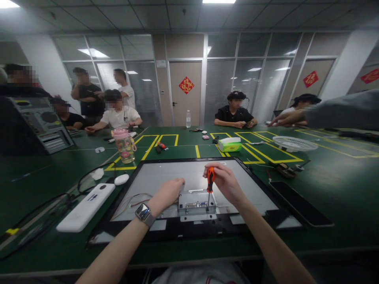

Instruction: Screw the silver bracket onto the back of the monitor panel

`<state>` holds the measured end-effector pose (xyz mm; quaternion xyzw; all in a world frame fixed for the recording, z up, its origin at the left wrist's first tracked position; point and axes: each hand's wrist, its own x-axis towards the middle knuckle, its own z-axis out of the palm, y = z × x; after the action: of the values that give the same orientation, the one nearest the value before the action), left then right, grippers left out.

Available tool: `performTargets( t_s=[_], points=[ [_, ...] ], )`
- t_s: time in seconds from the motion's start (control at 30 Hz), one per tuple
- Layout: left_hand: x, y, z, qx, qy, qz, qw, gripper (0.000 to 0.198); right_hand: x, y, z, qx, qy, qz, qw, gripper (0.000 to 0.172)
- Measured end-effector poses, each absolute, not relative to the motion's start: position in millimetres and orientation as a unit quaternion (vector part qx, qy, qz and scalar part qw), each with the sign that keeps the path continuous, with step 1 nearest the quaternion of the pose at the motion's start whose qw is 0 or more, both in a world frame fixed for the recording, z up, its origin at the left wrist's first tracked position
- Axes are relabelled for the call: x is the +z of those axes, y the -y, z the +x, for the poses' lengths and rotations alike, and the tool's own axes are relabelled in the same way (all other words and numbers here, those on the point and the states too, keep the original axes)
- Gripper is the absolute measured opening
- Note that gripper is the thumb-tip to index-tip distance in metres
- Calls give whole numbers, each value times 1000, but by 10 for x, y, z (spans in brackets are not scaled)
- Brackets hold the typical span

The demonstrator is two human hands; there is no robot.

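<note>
A flat display panel [142,173] with a black frame lies on the table before me, its pale grey back facing up. Near its front edge sits a metal housing [194,199] with a row of connector ports. My right hand [226,179] grips an orange-and-black screwdriver [211,180] by the top of its handle. The shaft points down at the housing's right side; whether the tip sits in a screw is too small to tell. At the housing's left edge, my left hand [168,193] is closed against it, fingertips partly hidden. Thin cables [130,203] run left of that hand.
Left of the panel lie a white power bank [87,207], a white case [121,180] and black cables [38,228]. A phone [299,203] lies to the right. Beyond stand a pink-lidded bottle [123,146] and a tissue pack [229,144]. Another person's arm [334,110] reaches in from the right.
</note>
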<state>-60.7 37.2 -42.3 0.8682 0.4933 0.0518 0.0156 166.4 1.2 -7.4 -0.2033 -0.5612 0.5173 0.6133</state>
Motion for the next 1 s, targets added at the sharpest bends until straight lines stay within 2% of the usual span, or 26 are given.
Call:
performTargets(
  t_s=[0.2,0.4,0.53,0.63,0.73,0.9,1.0],
  points=[
    [-429,-365,-620,53,-492,869,14,31,-129,-61,1670,402,611,-266,627,18],
    [-418,-361,-613,60,-488,871,15,31,-76,-53,1751,478,637,-215,565,27],
    [-419,-366,-614,63,-495,866,22,33,-32,-34,1794,477,659,-228,535,30],
    [-432,-372,-620,66,-490,869,22,33,-22,-37,1793,413,664,-270,562,28],
    [-447,-379,-626,67,-489,870,21,33,-18,-35,1792,312,665,-305,606,19],
    [-454,-389,-632,71,-488,870,19,33,-6,-13,1817,358,694,-282,558,25],
    [-458,-395,-632,72,-488,870,17,33,0,3,1819,311,688,-290,588,19]
  ],
)
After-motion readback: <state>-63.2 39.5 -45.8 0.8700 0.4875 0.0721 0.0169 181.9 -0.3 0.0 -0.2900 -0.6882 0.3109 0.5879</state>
